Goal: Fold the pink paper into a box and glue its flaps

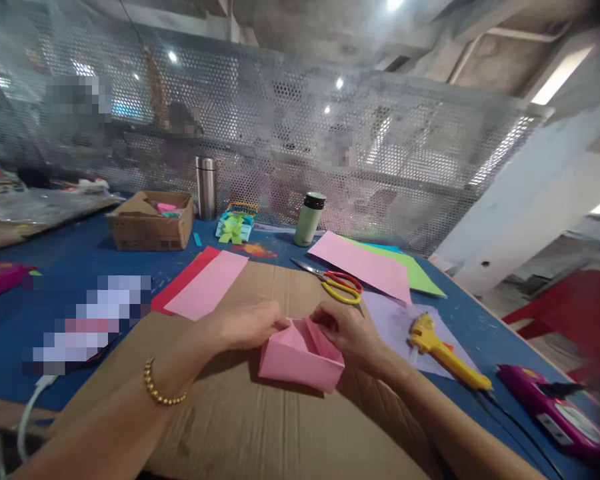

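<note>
A small open-topped box folded from pink paper (pixel 300 365) stands on a sheet of brown cardboard (pixel 240 427). My left hand (pixel 253 321) has its fingers closed on the box's far left corner. At the far right side, my right hand (pixel 347 330) pinches the paper wall, and a flap slants across the inside there. Both sets of fingertips are partly hidden by the paper and the hands. Just beyond the right hand lie scissors (pixel 343 287) with red and yellow handles. Pink and red paper strips (pixel 207 283) rest past my left hand.
On the right, a yellow glue gun (pixel 445 350) lies on lilac paper (pixel 380 317), its cord running near a magenta power strip (pixel 550 407). Pink and green sheets (pixel 365 263) lie farther back. A cardboard box (pixel 153 223), steel flask (pixel 207 190) and green tumbler (pixel 309 220) stand along the back.
</note>
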`<control>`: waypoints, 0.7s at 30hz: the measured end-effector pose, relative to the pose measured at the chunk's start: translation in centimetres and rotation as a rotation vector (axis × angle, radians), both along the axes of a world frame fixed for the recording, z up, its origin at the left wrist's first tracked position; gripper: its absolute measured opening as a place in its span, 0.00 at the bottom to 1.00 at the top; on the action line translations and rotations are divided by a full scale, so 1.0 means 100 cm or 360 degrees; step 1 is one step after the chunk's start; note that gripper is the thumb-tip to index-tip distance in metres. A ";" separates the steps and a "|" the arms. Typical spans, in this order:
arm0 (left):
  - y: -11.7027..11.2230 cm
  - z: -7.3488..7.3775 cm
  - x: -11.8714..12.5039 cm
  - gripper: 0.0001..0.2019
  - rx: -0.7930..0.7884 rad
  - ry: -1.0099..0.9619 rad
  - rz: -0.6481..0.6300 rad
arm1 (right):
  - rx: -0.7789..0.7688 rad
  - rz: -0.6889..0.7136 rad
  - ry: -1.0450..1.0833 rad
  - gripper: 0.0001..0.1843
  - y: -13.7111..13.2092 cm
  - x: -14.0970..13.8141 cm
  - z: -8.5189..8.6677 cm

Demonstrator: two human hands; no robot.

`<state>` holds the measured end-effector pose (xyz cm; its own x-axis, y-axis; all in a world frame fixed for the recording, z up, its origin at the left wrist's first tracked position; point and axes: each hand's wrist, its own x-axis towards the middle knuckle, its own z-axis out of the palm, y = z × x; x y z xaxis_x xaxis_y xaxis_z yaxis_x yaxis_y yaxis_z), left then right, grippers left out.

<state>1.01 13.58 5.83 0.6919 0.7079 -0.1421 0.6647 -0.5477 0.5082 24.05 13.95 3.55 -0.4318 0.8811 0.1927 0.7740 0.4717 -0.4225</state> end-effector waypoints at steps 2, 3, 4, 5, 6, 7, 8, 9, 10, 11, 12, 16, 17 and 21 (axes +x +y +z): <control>-0.002 0.002 0.002 0.14 0.0020 0.0055 0.0010 | -0.0016 0.0021 0.0031 0.05 0.002 -0.001 -0.006; -0.003 0.004 0.002 0.13 0.0035 0.0090 0.0010 | -0.0021 0.0017 0.0029 0.06 0.002 -0.002 -0.008; -0.004 0.005 0.003 0.13 0.0048 0.0123 0.0005 | -0.0020 0.0011 0.0019 0.05 0.002 -0.003 -0.009; -0.005 0.006 0.003 0.14 0.0058 0.0154 -0.0003 | -0.0015 0.0007 0.0006 0.05 0.001 -0.004 -0.009; -0.006 0.006 0.003 0.14 0.0066 0.0176 -0.0014 | -0.0016 0.0011 -0.0007 0.04 0.001 -0.005 -0.010; -0.007 0.006 0.003 0.15 0.0079 0.0194 -0.0021 | -0.0015 0.0014 -0.0018 0.03 0.001 -0.006 -0.011; -0.007 0.006 0.002 0.15 0.0093 0.0216 -0.0022 | -0.0007 0.0010 -0.0023 0.03 0.001 -0.006 -0.012; -0.008 0.005 0.002 0.15 0.0106 0.0243 -0.0019 | 0.0008 0.0003 -0.0028 0.03 0.001 -0.006 -0.015; -0.009 0.005 0.002 0.14 0.0120 0.0273 -0.0013 | 0.0035 -0.0004 -0.0030 0.04 0.003 -0.006 -0.017; -0.010 0.005 0.002 0.14 0.0133 0.0303 -0.0005 | 0.0067 -0.0003 -0.0027 0.05 0.004 -0.006 -0.020; -0.011 0.005 0.002 0.14 0.0142 0.0326 0.0001 | 0.0096 0.0011 -0.0017 0.05 0.005 -0.005 -0.023; -0.014 0.007 0.003 0.15 0.0118 0.0371 0.0020 | 0.0110 0.0204 0.0074 0.05 0.006 -0.003 -0.025; -0.014 0.008 0.003 0.15 0.0102 0.0372 0.0028 | 0.0088 0.0255 0.0083 0.06 0.004 -0.004 -0.023; -0.014 0.009 0.005 0.15 0.0077 0.0319 0.0040 | 0.0055 0.0335 -0.0009 0.08 -0.005 -0.007 -0.011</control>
